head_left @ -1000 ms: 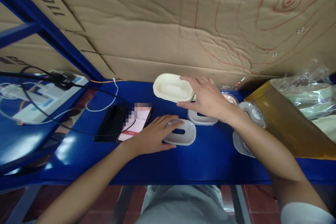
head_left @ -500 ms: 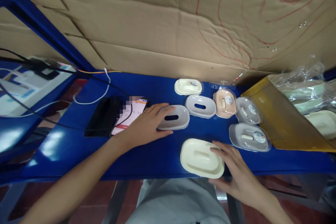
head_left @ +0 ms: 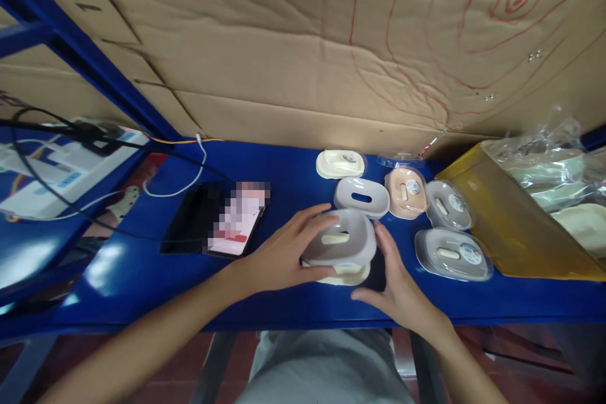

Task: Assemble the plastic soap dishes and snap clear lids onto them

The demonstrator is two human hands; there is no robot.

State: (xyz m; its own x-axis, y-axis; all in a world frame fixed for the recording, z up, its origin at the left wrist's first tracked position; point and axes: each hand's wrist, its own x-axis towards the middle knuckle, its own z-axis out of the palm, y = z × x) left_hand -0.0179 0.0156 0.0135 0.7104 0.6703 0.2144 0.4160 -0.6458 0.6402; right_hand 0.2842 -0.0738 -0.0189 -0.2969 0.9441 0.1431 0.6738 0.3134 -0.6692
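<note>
One boxy white power strip point(head_left: 71, 182) at far left, among thin, curling cables. Next, on the glossy blue desk point(head_left: 284, 167), a flat phone point(head_left: 237, 230) with bright screen. Then the left hand point(head_left: 281, 252), with fingers curved and grasping the rim of a smooth oval grey bowl point(head_left: 363, 249), rounded slot in its bottom. Under this bowl, a pale cream dish point(head_left: 354, 275), with near edge in sight and a part visible through the slot. Just behind, a cream pack point(head_left: 336, 164) under clear cover, and a second grey bowl point(head_left: 379, 201), dark-slotted. Beside the held bowl, the right hand point(head_left: 402, 300), with fingers spread and released; contact with the wall, impossible to tell. Farther right, a peach dish point(head_left: 395, 203) under shiny transparent cover with round sticker, then two grey dishes point(head_left: 438, 267), similarly covered. At the right end, a smooth yellow-brown box point(head_left: 492, 214) with wrinkled clear film.
</note>
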